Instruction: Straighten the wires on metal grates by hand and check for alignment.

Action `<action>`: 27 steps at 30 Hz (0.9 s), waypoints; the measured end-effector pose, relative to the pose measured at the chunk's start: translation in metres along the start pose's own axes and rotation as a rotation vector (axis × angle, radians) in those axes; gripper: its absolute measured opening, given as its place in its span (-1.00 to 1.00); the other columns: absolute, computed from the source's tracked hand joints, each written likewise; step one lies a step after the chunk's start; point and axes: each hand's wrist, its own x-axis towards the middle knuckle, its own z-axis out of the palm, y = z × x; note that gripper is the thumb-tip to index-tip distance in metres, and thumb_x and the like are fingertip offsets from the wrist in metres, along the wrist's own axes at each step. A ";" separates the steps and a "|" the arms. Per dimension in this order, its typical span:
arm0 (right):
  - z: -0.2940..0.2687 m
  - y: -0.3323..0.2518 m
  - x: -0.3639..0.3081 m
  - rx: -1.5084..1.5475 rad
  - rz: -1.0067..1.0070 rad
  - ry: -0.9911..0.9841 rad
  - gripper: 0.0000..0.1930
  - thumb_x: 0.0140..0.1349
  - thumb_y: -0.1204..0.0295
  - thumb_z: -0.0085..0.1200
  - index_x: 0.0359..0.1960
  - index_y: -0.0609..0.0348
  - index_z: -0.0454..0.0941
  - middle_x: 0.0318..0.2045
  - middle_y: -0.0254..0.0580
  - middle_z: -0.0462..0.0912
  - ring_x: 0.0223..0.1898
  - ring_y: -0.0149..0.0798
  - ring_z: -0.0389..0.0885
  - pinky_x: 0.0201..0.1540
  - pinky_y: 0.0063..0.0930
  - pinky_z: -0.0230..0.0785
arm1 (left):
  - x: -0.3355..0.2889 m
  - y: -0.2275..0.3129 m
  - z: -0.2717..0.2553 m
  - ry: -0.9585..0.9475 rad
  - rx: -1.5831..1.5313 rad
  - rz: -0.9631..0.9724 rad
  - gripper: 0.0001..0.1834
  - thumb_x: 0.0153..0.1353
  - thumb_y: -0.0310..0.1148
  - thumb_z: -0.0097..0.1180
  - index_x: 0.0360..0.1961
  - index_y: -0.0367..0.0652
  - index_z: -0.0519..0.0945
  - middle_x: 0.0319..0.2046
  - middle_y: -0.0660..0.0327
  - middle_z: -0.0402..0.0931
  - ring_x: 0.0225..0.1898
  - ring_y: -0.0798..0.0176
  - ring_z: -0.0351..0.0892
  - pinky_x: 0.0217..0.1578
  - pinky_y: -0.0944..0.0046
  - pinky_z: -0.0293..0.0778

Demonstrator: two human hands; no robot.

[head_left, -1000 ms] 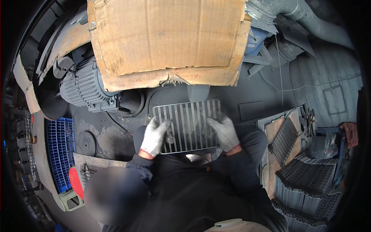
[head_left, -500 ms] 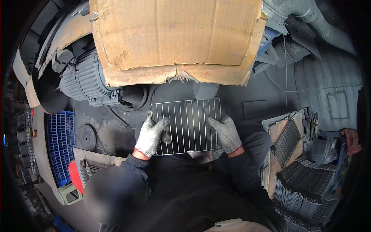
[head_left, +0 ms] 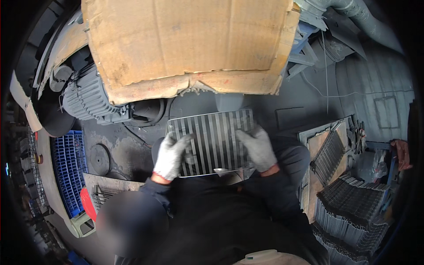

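Observation:
Between both hands, above my lap, is a rectangular wire rack (head_left: 216, 142) with parallel bars. Its bars are smeared by motion and look like broad stripes. My left hand (head_left: 170, 152), in a whitish work glove with a red cuff edge, grips the rack's left side, thumb on top. At the opposite side, my right hand (head_left: 259, 149), in a greyer glove, grips the right edge, also thumb on top. The other fingers are mostly hidden beneath the rack.
A large cardboard sheet (head_left: 185, 44) hangs just beyond the rack. A ribbed motor (head_left: 86, 95) stands at left, near a blue plastic crate (head_left: 70, 170). On the right, stacked wire racks (head_left: 349, 205) lie beside a board holding another rack (head_left: 327, 158).
The rack's bars, sharp before, are now blurred across, and its far edge has tilted slightly. Both hands keep their grip in nearly the same place. The view has shifted a little.

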 end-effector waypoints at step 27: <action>-0.118 -0.027 -0.022 -0.198 -0.004 0.258 -0.73 0.48 0.45 0.23 0.10 0.36 0.71 -0.07 -0.17 0.82 -0.11 -0.32 0.78 -0.01 -0.46 0.62 | 0.056 -0.011 0.081 -0.314 -0.048 -0.237 -0.73 0.50 -0.38 0.30 0.05 -0.25 0.50 -0.32 0.18 0.62 -0.50 0.29 0.61 -0.48 0.19 0.62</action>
